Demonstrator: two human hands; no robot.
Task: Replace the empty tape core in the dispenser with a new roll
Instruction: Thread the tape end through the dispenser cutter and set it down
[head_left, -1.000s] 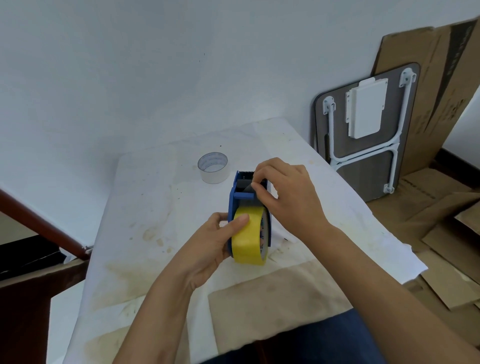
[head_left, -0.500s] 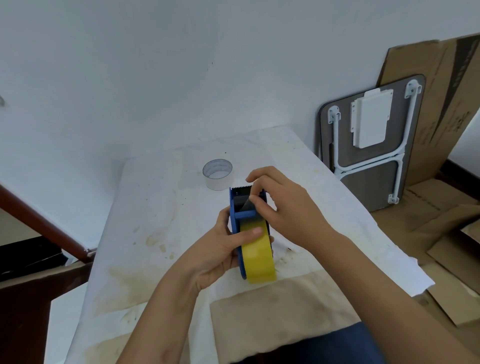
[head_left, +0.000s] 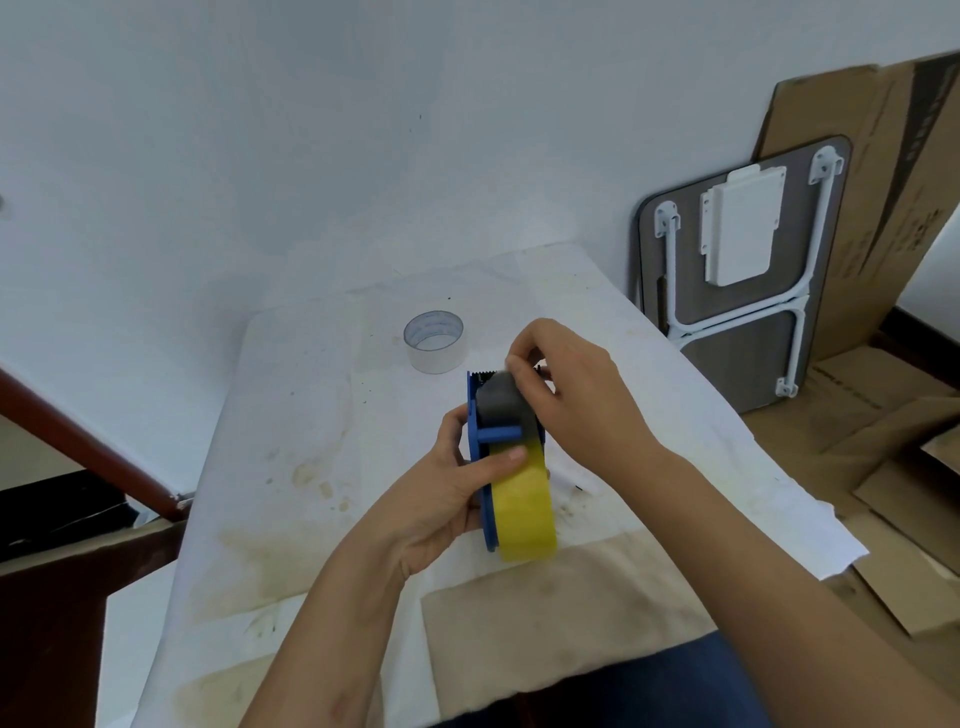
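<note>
With the new yellow roll (head_left: 524, 512) already sitting in the blue dispenser (head_left: 480, 441), I judge that I am at the threading step: getting the loose end of the tape up over the grey roller (head_left: 501, 402) to the toothed cutting edge (head_left: 480, 375) at the far end. My left hand (head_left: 441, 499) is wrapped around the dispenser from the left, thumb pressed across the top of the yellow roll, fingers hidden behind the blue side plate, so the grip is closed firmly on the dispenser and holds it upright on its edge above the table (head_left: 322, 415). My right hand (head_left: 566, 384) comes in from the right, with thumb and forefinger pinched together just over the roller, near the teeth. I believe they hold the tape end, but the tape there is too thin and too hidden by my fingers to say for sure.

Well apart from all this, the empty core (head_left: 435, 341) stands on the table beyond the dispenser, so the old one is out and the swap itself looks done.

Next, I think, the end must be drawn flat and straight across the roller and laid onto the teeth, without letting it twist or stick to itself. That calls for a steady left hand, the thumb easing enough to let the roll turn, and a light even pull from the right. The teeth are close to my fingertips, so care is wanted there.
</note>
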